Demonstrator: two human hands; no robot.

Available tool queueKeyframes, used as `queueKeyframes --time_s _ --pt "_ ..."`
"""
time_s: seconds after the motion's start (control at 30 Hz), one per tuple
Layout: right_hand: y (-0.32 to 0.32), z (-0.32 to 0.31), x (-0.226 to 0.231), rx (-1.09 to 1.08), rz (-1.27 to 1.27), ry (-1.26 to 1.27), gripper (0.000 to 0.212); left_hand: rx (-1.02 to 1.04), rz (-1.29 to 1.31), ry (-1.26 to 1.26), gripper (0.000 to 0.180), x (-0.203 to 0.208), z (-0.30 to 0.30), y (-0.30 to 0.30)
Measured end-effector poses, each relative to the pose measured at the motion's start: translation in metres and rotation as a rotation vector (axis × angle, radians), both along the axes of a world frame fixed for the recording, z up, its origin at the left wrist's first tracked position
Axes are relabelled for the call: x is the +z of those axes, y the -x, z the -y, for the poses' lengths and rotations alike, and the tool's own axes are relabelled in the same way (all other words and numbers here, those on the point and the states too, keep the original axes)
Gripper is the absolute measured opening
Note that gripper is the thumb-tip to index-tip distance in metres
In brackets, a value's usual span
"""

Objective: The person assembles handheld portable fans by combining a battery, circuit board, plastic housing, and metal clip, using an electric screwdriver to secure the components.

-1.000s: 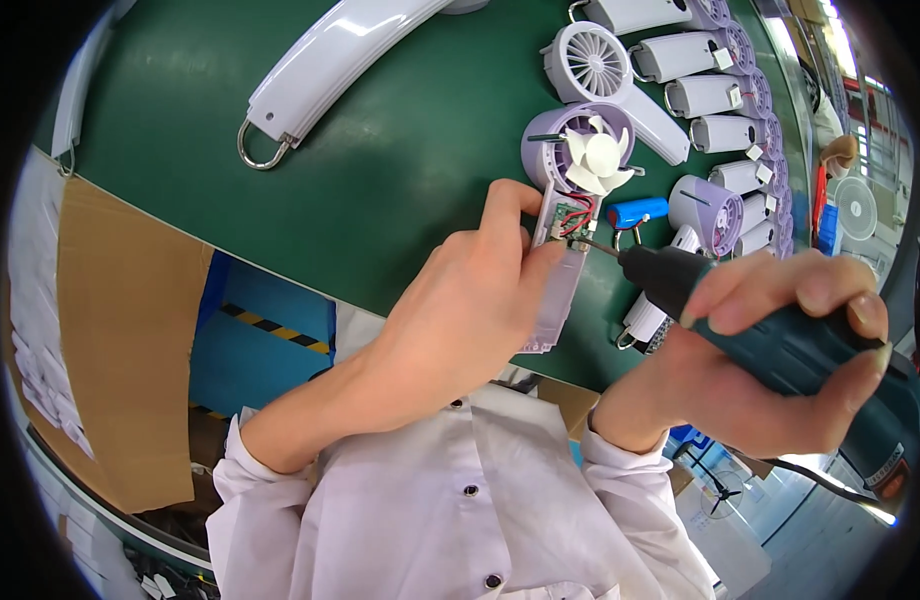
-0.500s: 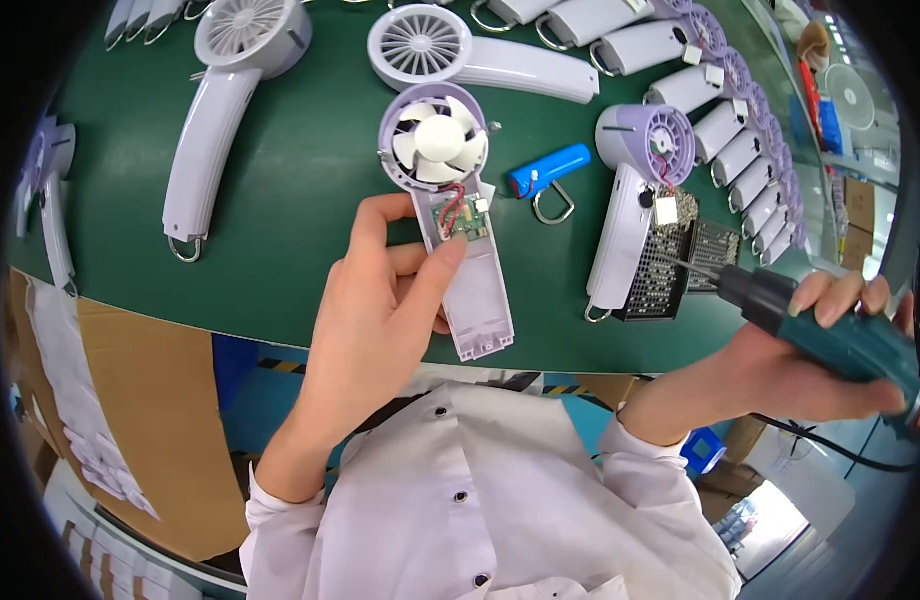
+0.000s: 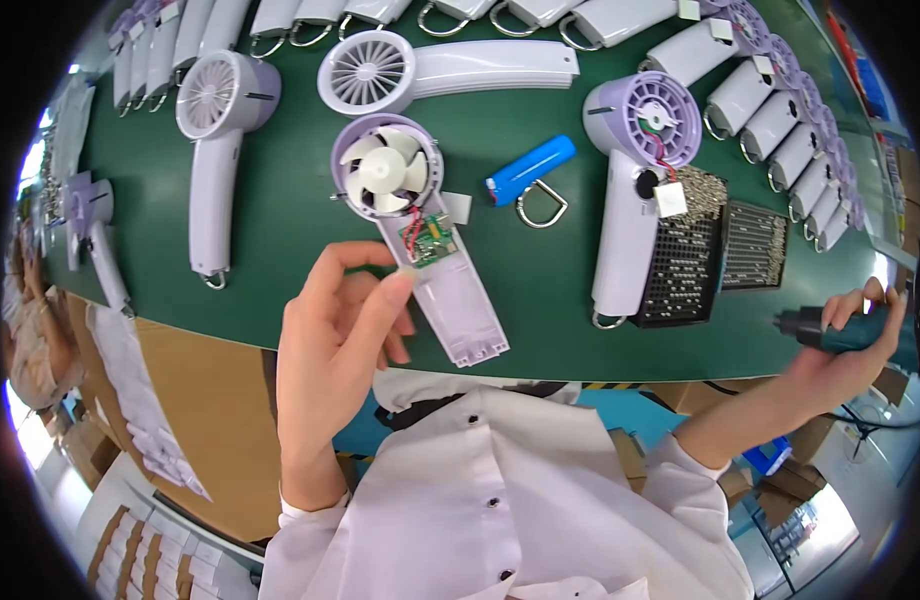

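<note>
An opened handheld fan (image 3: 460, 305) lies on the green table, its white blades (image 3: 385, 171) facing up. A small green circuit board (image 3: 427, 243) with red wires sits in its handle shell. My left hand (image 3: 330, 335) is at the left edge of this shell, thumb tip on the rim and index finger against the side. In my right hand (image 3: 850, 335), at the far right, is a dark green electric screwdriver (image 3: 815, 325), pointing left; its bit cannot be made out. To its left are two black screw trays (image 3: 680, 285) with many small screws, partly covered by another fan part (image 3: 625, 230).
A blue battery cell (image 3: 532, 170) and a metal D-ring (image 3: 542, 205) lie right of the opened fan. Whole fans (image 3: 215, 170) and a slatted fan cover piece (image 3: 490, 68) lie behind. Several handle parts (image 3: 680, 50) line the back and right. A cardboard sheet (image 3: 210, 410) stands front left.
The screwdriver has moved right, away from the screw trays. My left thumb has slid off the circuit board to the shell's edge. The view has shifted, and the opened fan lies more slanted.
</note>
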State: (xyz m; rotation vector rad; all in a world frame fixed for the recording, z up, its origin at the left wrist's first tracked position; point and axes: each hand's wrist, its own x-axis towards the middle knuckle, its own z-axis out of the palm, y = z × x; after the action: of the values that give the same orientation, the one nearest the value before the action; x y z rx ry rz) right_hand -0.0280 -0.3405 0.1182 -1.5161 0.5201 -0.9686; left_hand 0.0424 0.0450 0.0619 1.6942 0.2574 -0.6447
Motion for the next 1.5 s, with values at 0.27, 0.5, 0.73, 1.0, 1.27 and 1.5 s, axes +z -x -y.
queueKeyframes --time_s 0.27,0.5,0.73,1.0,1.27,1.5 --pt "0.076 0.129 -0.089 -0.381 -0.77 -0.017 0.05 -0.084 1.139 -0.494 0.016 -0.005 0.01 -0.021" --pt "0.103 0.176 -0.108 -0.434 -1.304 0.413 0.056 0.104 0.152 -0.113 0.029 0.001 -0.002 -0.015" --pt "0.024 0.007 -0.042 -0.425 -0.695 0.815 0.037 0.114 -0.166 0.395 0.044 -0.008 0.027 0.002" --pt "-0.058 -0.183 -0.072 0.606 -0.322 0.807 0.032 0.21 -0.06 0.546 0.037 -0.024 0.021 0.009" --pt "-0.075 -0.191 -0.073 0.64 -0.351 0.843 0.013 0.204 -0.058 0.751 0.049 -0.035 0.016 0.006" --pt "-0.088 -0.183 -0.052 1.015 -0.47 0.827 0.012 0.207 -0.021 0.802 0.036 -0.036 0.016 0.004"
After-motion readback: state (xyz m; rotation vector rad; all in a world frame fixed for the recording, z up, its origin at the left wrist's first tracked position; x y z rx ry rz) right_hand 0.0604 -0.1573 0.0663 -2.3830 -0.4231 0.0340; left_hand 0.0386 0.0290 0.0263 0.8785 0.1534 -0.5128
